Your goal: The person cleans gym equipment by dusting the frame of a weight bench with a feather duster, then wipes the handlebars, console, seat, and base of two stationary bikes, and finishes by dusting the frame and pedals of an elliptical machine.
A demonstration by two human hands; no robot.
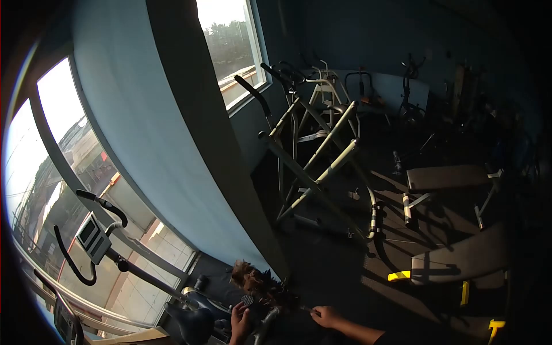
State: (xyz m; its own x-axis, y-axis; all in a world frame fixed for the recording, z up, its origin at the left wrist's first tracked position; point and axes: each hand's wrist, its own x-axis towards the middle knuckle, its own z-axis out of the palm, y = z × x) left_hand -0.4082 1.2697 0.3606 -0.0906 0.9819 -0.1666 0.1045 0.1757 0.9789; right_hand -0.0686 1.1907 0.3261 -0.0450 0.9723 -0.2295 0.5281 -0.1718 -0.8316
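Observation:
Low in the head view, my left hand is closed at the fingertips near a small round grey dotted piece; what exactly it grips is too small to tell. My right hand is closed around the end of a thin handle that runs left into a brown feather duster. The duster's feathers lie between my hands, beside the foot of the pillar. Just below them is a light metal tube of some equipment.
An exercise bike stands left by the windows. A blue-grey pillar rises behind my hands. Further back are a metal-framed machine and padded benches on the dark floor, with yellow-ended parts at right.

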